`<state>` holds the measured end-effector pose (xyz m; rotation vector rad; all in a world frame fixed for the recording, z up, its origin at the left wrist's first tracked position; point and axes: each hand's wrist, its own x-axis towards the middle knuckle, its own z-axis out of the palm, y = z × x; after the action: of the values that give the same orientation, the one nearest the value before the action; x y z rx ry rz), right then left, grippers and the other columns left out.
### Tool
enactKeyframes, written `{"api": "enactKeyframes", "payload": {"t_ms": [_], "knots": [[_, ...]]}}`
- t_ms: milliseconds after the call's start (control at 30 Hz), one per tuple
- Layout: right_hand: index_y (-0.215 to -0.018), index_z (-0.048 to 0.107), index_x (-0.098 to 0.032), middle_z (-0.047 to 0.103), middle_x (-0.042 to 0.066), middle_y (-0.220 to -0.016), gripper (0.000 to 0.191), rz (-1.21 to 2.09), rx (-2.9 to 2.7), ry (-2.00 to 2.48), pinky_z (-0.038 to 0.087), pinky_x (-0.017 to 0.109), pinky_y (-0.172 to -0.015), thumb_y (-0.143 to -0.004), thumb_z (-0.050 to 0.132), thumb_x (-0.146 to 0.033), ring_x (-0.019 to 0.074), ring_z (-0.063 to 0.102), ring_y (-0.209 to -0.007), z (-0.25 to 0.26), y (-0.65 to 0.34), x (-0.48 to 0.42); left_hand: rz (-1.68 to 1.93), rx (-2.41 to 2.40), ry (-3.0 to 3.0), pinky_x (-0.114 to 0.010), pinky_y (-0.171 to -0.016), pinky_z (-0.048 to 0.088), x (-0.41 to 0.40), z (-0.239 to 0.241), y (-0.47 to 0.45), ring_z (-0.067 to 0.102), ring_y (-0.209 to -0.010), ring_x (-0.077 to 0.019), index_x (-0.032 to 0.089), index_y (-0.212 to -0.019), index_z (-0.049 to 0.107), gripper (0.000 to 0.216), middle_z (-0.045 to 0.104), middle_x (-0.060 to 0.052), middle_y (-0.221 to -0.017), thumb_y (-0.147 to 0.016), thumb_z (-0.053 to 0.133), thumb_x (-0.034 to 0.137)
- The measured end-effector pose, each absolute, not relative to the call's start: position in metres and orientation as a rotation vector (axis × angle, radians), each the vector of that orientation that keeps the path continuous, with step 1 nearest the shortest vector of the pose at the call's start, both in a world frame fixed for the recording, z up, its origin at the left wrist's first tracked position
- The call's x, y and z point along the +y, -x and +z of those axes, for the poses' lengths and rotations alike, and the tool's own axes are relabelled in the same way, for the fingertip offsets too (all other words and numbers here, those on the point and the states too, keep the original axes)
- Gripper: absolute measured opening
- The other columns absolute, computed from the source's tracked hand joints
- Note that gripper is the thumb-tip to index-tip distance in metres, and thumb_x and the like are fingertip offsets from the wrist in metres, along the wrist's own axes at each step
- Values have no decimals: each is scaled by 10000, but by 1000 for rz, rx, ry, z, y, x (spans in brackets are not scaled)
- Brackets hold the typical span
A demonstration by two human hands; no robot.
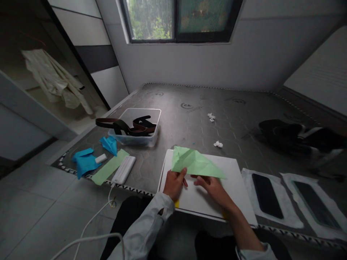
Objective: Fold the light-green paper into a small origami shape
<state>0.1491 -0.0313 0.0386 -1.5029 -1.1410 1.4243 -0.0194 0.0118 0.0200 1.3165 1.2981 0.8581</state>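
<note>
A folded light green paper (195,162) lies on a white board (233,180) in front of me. My left hand (173,183) pinches its near left edge, thumb on top. My right hand (210,184) grips the paper's near edge just right of the left hand, fingers curled under it. Both sleeves are pale grey.
A clear plastic box (150,139) with dark belts sits back left. Blue folded papers (85,160), a green paper strip (110,167) and a white power strip (124,169) lie at the left edge. Two black phones (267,195) on white wraps lie right. A dark cloth heap (284,135) lies far right. Paper scraps (218,144) dot the mat.
</note>
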Motion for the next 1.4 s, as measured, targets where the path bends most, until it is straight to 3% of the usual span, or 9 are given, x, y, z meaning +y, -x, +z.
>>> {"api": "enactKeyframes", "payload": {"t_ms": [133, 233, 533, 700, 867, 967, 1133, 1233, 1400], "knots": [[-1042, 708, -175, 699, 111, -1126, 526, 1077, -946, 1827, 353, 441, -1077, -739, 637, -600, 307, 572, -1167, 37, -149, -30, 761, 1139, -1469, -236, -514, 421, 8, 20, 20, 572, -459, -146, 116, -628, 718, 509, 601, -32, -448, -845, 518, 531], [-1084, 688, -174, 677, 83, -1179, 542, 974, -893, 1809, 360, 382, -1081, -759, 601, -600, 280, 568, -1179, 35, -154, -29, 750, 1102, -1539, -247, -588, 446, 8, 22, 21, 582, -478, -144, 114, -752, 757, 568, 635, -33, -482, -900, 411, 540], [-966, 688, -194, 747, 64, -970, 414, 911, -914, 1767, 470, 325, -933, -765, 608, -548, 274, 644, -1046, 38, -162, -28, 851, 1089, -1413, -211, -488, 413, 10, 21, 18, 532, -423, -99, 121, -751, 692, 486, 744, -71, -711, -912, 424, 493], [-863, 676, -219, 746, 70, -898, 349, 905, -918, 1750, 465, 360, -932, -754, 609, -543, 280, 663, -968, 35, -166, -27, 879, 1056, -1427, -204, -472, 411, 11, 21, 19, 548, -434, -99, 135, -759, 643, 431, 721, -55, -724, -907, 437, 484], [-958, 674, -207, 698, 86, -1115, 394, 865, -918, 1749, 347, 415, -1069, -719, 634, -518, 287, 594, -1114, 38, -168, -28, 920, 1058, -1388, -189, -449, 381, 11, 19, 19, 526, -436, -97, 149, -777, 626, 390, 565, 26, -570, -897, 461, 482], [-1006, 663, -210, 681, 82, -1153, 409, 840, -954, 1710, 344, 412, -1073, -701, 640, -480, 278, 568, -1151, 39, -169, -28, 949, 1041, -1357, -196, -458, 369, 11, 18, 19, 507, -494, -108, 135, -851, 657, 401, 540, 29, -590, -892, 470, 488], [-848, 674, -218, 730, 69, -902, 248, 1006, -1104, 1700, 445, 425, -951, -702, 605, -406, 278, 639, -947, 40, -176, -31, 1015, 1049, -1340, -218, -547, 388, 12, 21, 21, 544, -604, -129, 129, -1040, 677, 418, 664, -19, -733, -891, 487, 470], [-895, 688, -197, 725, 75, -955, 289, 1134, -1170, 1608, 452, 432, -935, -658, 590, -330, 286, 628, -969, 43, -182, -34, 946, 949, -1283, -219, -510, 381, 12, 25, 23, 559, -523, -109, 151, -1173, 625, 457, 718, -62, -850, -910, 433, 472], [-988, 698, -153, 725, 106, -1007, 373, 1395, -1155, 1524, 494, 433, -861, -668, 639, -336, 311, 642, -965, 50, -184, -39, 834, 824, -1354, -221, -522, 386, 12, 26, 25, 578, -566, -128, 109, -1052, 689, 530, 702, -78, -811, -895, 412, 533]]}}
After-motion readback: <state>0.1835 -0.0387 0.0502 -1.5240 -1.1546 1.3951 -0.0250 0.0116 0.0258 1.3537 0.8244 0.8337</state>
